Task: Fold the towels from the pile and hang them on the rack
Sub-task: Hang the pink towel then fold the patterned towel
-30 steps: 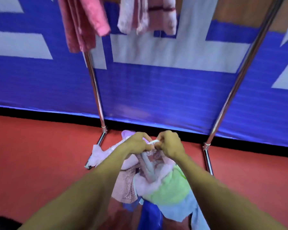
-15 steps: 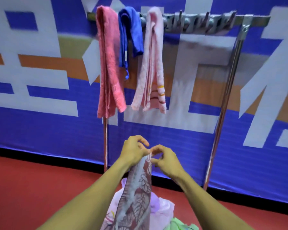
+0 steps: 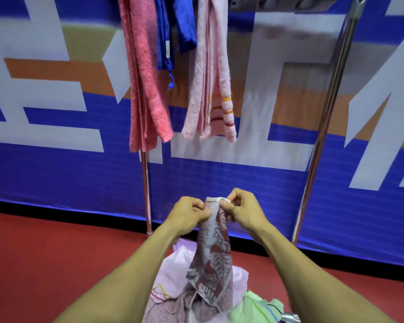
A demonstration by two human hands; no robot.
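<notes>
A grey towel with a dark red leaf pattern hangs bunched from both hands in front of me. My left hand and my right hand pinch its top edge close together. Below it the pile of pink, mauve and green towels lies on the floor. On the chrome rack a coral pink towel, a blue towel and a pale pink striped towel hang at the left end of the bar.
A blue, white and orange banner wall stands right behind the rack. The floor is red. The rack's left post rises just behind my left hand, and its bar is cut off by the top of the view.
Both hands lifted the patterned towel up out of the pile, and my view tilted up from the floor to the hanging towels. The hands have shifted their pinch along the top edge.
</notes>
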